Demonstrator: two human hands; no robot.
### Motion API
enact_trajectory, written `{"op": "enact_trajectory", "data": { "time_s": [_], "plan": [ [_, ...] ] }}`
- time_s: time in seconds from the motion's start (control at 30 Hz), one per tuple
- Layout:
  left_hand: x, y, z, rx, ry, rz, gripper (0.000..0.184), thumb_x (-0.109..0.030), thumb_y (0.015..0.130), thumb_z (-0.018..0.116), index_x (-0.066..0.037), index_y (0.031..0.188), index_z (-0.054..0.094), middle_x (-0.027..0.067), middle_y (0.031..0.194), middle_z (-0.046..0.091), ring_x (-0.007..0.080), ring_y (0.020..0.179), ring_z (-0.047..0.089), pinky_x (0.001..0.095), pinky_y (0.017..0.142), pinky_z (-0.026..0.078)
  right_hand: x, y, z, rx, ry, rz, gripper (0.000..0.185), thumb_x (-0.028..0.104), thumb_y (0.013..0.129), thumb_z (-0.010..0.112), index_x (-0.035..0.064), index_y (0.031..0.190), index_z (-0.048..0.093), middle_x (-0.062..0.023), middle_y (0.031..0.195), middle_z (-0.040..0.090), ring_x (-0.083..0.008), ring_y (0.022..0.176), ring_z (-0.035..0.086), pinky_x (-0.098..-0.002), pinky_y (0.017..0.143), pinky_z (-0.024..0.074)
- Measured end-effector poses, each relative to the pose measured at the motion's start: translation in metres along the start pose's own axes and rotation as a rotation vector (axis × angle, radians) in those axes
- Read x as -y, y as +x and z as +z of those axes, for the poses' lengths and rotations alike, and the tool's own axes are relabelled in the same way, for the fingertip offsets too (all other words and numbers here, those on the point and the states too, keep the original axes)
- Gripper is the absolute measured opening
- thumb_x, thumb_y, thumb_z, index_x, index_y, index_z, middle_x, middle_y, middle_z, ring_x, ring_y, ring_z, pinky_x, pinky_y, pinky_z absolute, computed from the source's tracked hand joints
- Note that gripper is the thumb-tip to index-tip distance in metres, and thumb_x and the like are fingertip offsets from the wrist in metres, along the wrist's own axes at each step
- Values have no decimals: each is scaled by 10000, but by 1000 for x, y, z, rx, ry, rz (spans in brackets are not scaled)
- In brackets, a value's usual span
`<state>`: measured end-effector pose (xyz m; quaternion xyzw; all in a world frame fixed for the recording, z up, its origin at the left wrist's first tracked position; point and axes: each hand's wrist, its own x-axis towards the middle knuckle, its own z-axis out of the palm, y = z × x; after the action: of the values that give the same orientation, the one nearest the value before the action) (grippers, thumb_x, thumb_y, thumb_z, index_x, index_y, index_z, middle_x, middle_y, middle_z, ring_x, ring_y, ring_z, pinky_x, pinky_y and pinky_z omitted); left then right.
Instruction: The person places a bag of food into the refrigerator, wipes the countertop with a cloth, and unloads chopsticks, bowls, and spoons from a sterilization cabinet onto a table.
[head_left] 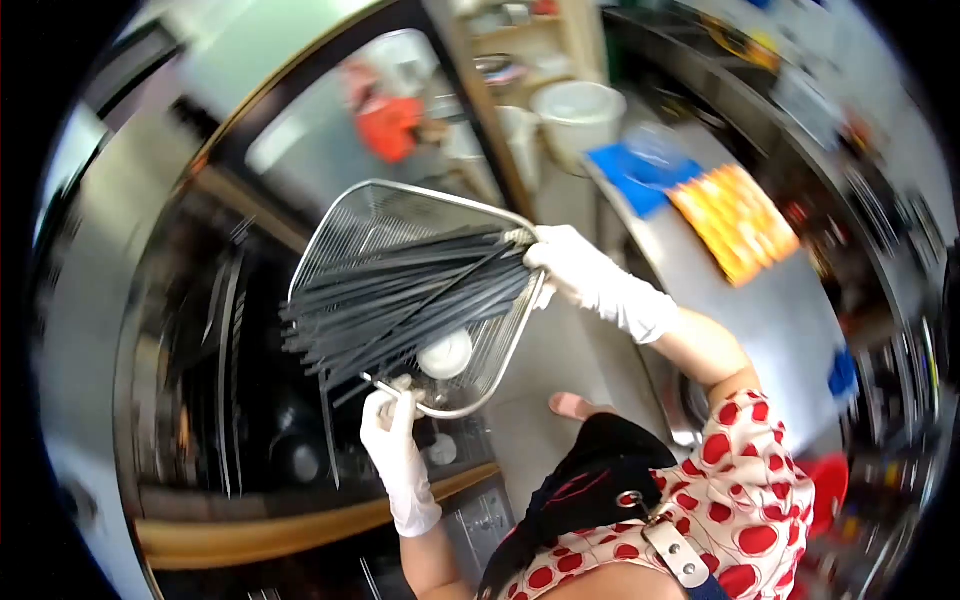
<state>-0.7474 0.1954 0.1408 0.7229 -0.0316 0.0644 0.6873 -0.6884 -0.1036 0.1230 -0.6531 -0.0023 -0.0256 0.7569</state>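
Observation:
Between my two white-gloved hands hangs a metal mesh basket [480, 395], tilted over the dark cabinet. A thick bundle of black chopsticks [400, 295] lies across it, with many ends sticking out over the left rim. Beside the bundle, inside the basket, sits a small round white piece [445, 355], maybe a cup or lid. My left hand [393, 430] is closed on the basket's near rim. My right hand [575, 265] grips the rim on the right side, next to the chopstick ends; some of its fingers are hidden.
A dark cabinet [290, 440] with racks stands open on the left, its gold-edged glass door [350, 100] swung out. At right is a steel counter [770, 330] holding an orange tray-like stack [735, 220] and a blue sheet [640, 180]. A white bucket [580, 120] stands behind.

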Motion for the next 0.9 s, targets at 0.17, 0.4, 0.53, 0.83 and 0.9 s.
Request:
{"op": "enact_trajectory", "data": {
  "time_s": [0.17,0.4,0.53,0.83,0.9],
  "plan": [
    [48,-36,75,434,3,-193,72,-6,815,653,-12,852,591,132,998,659,135,765,630,244,657,491,-43,-161,-77,-432,150,21,313,57,837,451,-57,1103,567,-76,731,593,-146,489,573,-273,459,506],
    [139,-101,225,964,-109,-353,151,74,801,641,-41,830,548,55,925,635,99,832,576,244,741,469,-124,-353,-135,-1158,258,226,493,83,858,480,67,1351,464,17,717,484,-93,592,467,-246,516,432],
    [191,-135,313,1223,-79,-319,131,68,791,637,-10,887,594,50,903,645,99,807,581,243,737,480,-170,-427,-168,-1391,277,214,527,11,836,465,80,1359,464,5,777,535,-93,608,472,-251,524,433],
    [231,-178,434,1524,164,-233,135,55,787,629,-37,883,604,-17,758,570,66,697,507,223,653,439,-216,-477,-193,-1572,618,-1,274,-4,913,487,19,1184,519,-70,925,610,-166,684,603,-308,533,545],
    [227,-176,447,1546,134,-224,135,51,787,633,-41,881,600,-30,732,536,60,679,483,216,638,429,-208,-476,-193,-1554,658,-13,231,21,921,508,13,1150,539,-72,942,621,-161,695,609,-301,547,547]
  ]
}}
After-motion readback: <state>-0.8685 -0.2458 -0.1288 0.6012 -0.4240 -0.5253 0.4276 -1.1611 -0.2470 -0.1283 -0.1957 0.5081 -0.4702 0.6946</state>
